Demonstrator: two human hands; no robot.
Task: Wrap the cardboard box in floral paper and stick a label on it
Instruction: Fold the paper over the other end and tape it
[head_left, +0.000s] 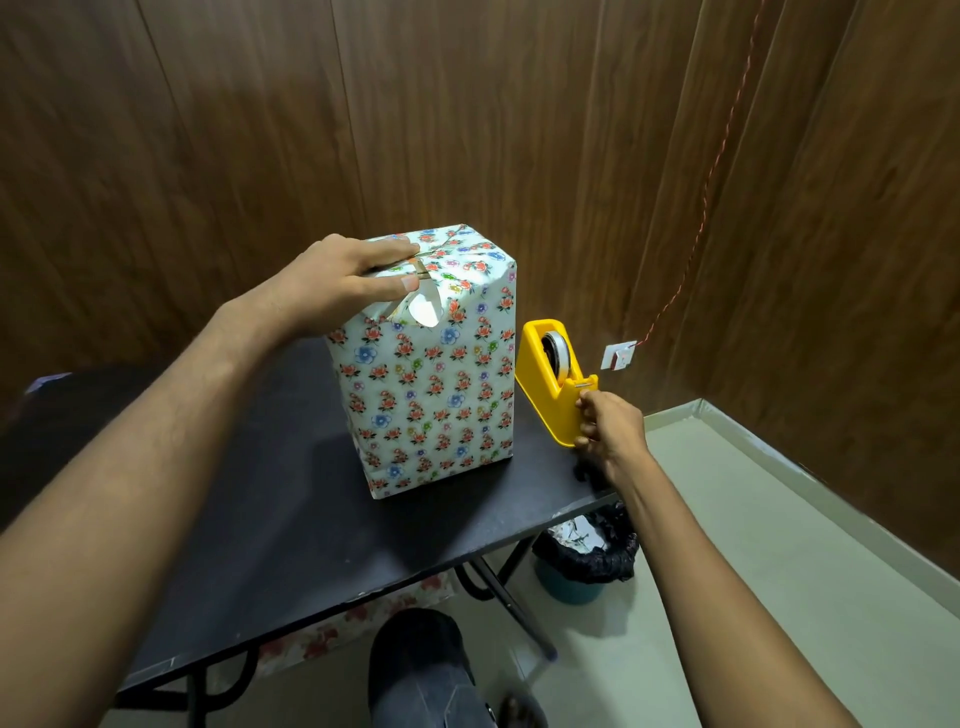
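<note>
A tall box (431, 384) covered in white floral paper stands upright on the black table (311, 530). My left hand (337, 283) rests flat on its top, fingers pressing the folded paper down; a loose flap curls open just under my thumb. To the right of the box sits a yellow tape dispenser (553, 382) with a roll of tape in it. My right hand (608, 428) grips the dispenser's near end, fingers curled round it by the cutter. No label is visible.
Below the table's right edge stands a blue bin (576, 566) lined with a black bag. Floral paper (332, 629) lies on the floor under the table. My knee (421, 665) is at the bottom. Wood-panelled walls close in behind and right.
</note>
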